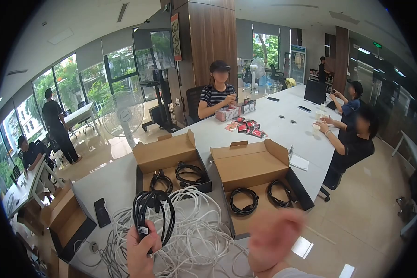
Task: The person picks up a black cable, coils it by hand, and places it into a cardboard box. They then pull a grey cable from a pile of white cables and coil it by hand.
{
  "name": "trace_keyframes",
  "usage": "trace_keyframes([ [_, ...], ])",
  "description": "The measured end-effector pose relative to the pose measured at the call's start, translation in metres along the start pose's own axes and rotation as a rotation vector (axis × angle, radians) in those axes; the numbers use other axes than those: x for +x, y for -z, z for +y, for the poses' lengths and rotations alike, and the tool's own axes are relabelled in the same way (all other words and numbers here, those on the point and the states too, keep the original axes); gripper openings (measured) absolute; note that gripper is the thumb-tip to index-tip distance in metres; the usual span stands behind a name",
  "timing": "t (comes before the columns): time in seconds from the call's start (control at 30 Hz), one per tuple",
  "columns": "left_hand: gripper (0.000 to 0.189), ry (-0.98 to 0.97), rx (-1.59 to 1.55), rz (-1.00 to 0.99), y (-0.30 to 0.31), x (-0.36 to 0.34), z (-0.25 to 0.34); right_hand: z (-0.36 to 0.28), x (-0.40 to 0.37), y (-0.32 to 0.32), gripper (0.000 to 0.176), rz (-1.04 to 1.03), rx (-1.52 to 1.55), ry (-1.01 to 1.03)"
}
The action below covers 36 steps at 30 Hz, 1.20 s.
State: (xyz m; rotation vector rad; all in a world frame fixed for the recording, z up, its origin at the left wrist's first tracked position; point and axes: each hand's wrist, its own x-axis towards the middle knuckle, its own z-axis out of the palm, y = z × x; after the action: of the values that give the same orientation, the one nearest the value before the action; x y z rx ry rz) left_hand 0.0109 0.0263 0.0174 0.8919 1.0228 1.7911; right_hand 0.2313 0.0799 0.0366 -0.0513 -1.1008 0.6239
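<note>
A coiled black cable (169, 217) is gripped in my left hand (143, 245), upright above a tangle of white cables (194, 236). My right hand (275, 238) is raised in front of the right box, blurred by motion, so its fingers cannot be made out. The open left box (164, 153) has two coiled black cables (190, 173) inside. Two more coils, one at the left (243, 201) and one at the right (280, 193), lie in the open right box (245, 164).
Another open box (72, 222) and a black phone (102, 212) are at the left. Across the white table (282, 132), a person (217, 92) sits behind red packets (250, 127). People sit at the right. A fan (125, 116) stands beyond the left box.
</note>
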Motion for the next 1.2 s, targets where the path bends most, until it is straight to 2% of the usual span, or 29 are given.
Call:
trace_keyframes([
  [0.03,0.021,-0.01,0.035,0.019,-0.003,-0.001,0.0,0.006,-0.001,-0.007,0.023,-0.052,0.061,-0.292],
  [0.1,0.02,0.002,0.21,0.004,-0.004,0.0,0.003,0.022,0.009,-0.022,0.02,-0.393,-0.155,-0.48],
  [0.2,0.028,-0.037,0.392,-0.013,0.0,0.0,0.002,0.044,-0.001,-0.037,0.023,-0.741,-0.352,-0.457],
  [0.3,0.033,-0.12,0.499,-0.025,-0.003,0.003,-0.001,0.055,-0.012,-0.042,0.022,-0.955,-0.386,-0.525],
  [0.4,0.038,-0.179,0.421,0.0,-0.008,0.002,-0.013,0.054,-0.013,-0.05,0.022,-0.965,-0.416,-0.549],
  [0.57,0.057,-0.21,0.645,-0.088,-0.003,0.005,-0.016,0.056,-0.018,-0.053,0.019,-0.861,-0.4,-0.44],
  [0.67,0.06,-0.238,0.744,-0.124,-0.003,0.006,-0.015,0.059,-0.018,-0.052,0.016,-0.865,-0.409,-0.381],
  [0.77,0.062,-0.273,0.665,-0.132,-0.003,0.008,-0.02,0.058,-0.018,-0.049,0.013,-0.896,-0.403,-0.395],
  [0.97,0.06,-0.237,0.635,-0.18,-0.005,0.004,-0.01,0.063,-0.008,-0.043,0.01,-0.963,-0.171,-0.59],
  [1.07,0.031,-0.21,0.531,-0.154,-0.009,0.004,-0.014,0.062,-0.005,-0.043,0.009,-0.987,-0.154,-0.607],
  [1.2,0.03,-0.176,0.465,-0.21,-0.013,0.002,-0.008,0.061,-0.005,-0.043,0.009,-1.031,-0.214,-0.563],
])
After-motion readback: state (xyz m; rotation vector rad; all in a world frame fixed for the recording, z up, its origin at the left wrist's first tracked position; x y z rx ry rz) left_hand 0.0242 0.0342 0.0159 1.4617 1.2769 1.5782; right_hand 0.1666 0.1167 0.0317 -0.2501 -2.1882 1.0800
